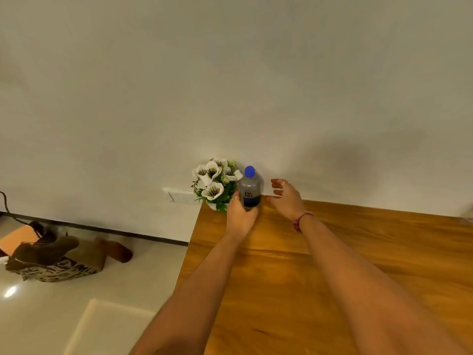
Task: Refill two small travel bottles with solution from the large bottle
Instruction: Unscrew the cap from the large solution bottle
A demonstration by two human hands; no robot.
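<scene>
While both forearms stretch out across the wooden bench [358,252], the refilling job appears barely begun. Taking the large bottle [250,188] as the landmark, the left hand [239,217] sits on the near side of it, its grip wrapped around the lower body below the dark label, a ring showing on one finger. Just to the right of the bottle, and not touching it, the right hand [286,198] hovers with its grip spread open and nothing in it; a red thread bracelet [300,221] circles the wrist behind it. The bottle itself stands upright at the far left corner of the bench, close against the wall [230,85], and its blue cap [249,171] is on. Immediately left of the bottle is a small pot of white artificial flowers [213,183], with a wall socket plate [179,194] beyond that. Well to the left of the bottle and down on the floor lie brown boots [51,252]. No small travel bottles can be seen anywhere, so uncapping, pouring and both refills all seem to lie ahead.
</scene>
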